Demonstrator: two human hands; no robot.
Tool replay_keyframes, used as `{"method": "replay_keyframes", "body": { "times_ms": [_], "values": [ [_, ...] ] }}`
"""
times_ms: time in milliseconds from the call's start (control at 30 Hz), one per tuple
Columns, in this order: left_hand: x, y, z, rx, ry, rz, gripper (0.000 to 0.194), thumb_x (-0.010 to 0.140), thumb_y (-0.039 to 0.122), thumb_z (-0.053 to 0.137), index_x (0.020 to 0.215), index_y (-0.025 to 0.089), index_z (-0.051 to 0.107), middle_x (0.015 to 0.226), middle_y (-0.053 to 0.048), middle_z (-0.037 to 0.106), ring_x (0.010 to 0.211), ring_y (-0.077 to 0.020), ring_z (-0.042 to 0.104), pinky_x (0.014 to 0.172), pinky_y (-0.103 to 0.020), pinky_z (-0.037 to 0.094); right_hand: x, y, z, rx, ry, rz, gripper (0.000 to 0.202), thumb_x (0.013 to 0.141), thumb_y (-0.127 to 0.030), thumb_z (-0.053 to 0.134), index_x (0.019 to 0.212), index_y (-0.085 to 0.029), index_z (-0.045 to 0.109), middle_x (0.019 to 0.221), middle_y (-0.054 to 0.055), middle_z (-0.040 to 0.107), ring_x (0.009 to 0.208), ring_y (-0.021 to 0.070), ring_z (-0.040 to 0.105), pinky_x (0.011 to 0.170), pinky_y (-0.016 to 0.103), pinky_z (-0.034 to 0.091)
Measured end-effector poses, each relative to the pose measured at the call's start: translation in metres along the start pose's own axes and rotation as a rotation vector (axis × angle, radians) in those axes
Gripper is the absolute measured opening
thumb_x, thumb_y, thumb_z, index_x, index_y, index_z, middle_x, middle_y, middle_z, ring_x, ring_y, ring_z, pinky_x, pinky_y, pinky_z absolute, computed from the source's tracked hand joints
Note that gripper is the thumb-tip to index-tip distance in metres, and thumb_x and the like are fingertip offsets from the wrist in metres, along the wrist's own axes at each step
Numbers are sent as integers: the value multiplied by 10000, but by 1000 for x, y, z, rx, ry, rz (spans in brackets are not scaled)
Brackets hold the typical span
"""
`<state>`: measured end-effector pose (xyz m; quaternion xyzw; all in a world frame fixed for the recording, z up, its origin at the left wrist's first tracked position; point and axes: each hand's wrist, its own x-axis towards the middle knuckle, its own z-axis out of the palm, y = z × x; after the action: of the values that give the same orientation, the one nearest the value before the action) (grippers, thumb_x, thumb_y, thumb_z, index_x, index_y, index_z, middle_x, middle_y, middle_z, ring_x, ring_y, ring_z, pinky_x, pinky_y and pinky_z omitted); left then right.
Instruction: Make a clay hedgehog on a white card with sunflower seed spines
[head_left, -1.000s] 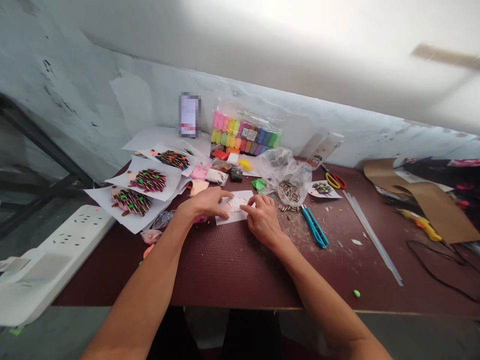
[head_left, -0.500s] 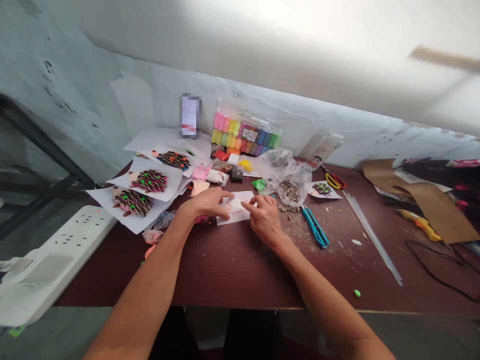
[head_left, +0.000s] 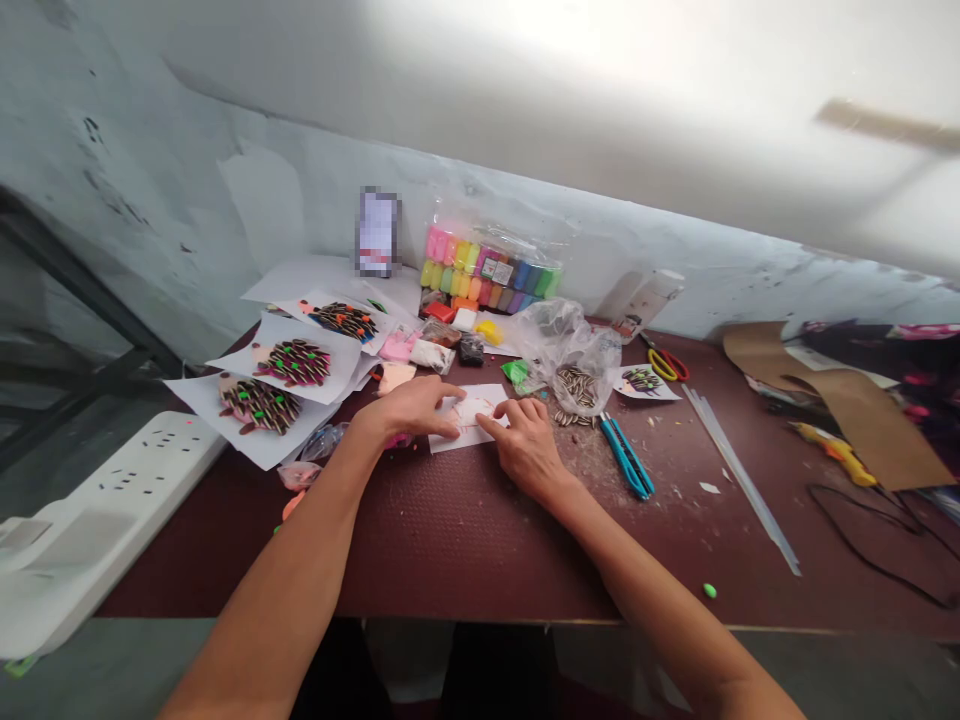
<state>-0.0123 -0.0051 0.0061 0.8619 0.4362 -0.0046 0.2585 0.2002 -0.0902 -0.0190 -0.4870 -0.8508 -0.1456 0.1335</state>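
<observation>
White paper (head_left: 472,436) between left hand (head_left: 418,408), thumb spread wide, and right hand (head_left: 527,443), fingers curled over edge, hold unclear.

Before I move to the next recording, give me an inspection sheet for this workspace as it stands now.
Surface: dark red table, crumbs and a pale scrap at right.
Job's things: white paper with reddish lines; striped seeds in and beside a clear bag.
Clutter: seed-covered pictures at left, clay packets, scissors, blue-handled tool, clear sticks.
Grip: left hand at the paper, thumb and fingers apart; right hand with index finger on it, other fingers curled.
Cables: dark cord near the yellow glue gun; power strip at far left.
Surroundings: scuffed pale wall behind; other people: nothing seen.
</observation>
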Motion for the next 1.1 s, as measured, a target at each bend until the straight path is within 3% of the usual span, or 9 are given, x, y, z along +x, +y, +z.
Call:
{"method": "replay_keyframes", "body": {
  "times_ms": [400, 567, 833, 1100],
  "values": [
    [2, -3, 3, 5, 13, -6, 749, 647, 480, 703, 1337, 212, 588, 1081, -66, 632, 980, -250, 595, 857, -297, 440, 1, -3, -4, -42, -124, 56, 288, 952, -180, 483, 1126, -237, 706, 1035, 93, 623, 926, 232, 421, 892, 379, 279],
    [0, 1, 0, -1, 0, -21, 750, 646, 456, 708, 1346, 216, 582, 1094, -71, 625, 993, -250, 593, 873, -298, 436, 0, 0, -6, 38, -89, 167, 329, 934, -131, 482, 1126, -262, 715, 1048, 73, 631, 922, 218, 437, 860, 358, 283],
    [-1, 1, 0, 7, 4, -16, 731, 654, 485, 688, 1329, 220, 593, 1088, -61, 633, 998, -260, 597, 873, -301, 438, -3, 0, -10, 40, -122, 24, 326, 951, -151, 471, 1144, -266, 708, 1095, 78, 620, 950, 219, 434, 905, 371, 277],
    [-1, 2, -1, -2, -6, -21, 729, 645, 475, 697, 1323, 226, 597, 1082, -60, 640, 999, -262, 598, 880, -308, 439, -2, 1, -12, 8, -210, 110, 346, 952, -162, 465, 1189, -282, 686, 1089, 87, 611, 971, 234, 432, 916, 389, 259]
  ]
}}
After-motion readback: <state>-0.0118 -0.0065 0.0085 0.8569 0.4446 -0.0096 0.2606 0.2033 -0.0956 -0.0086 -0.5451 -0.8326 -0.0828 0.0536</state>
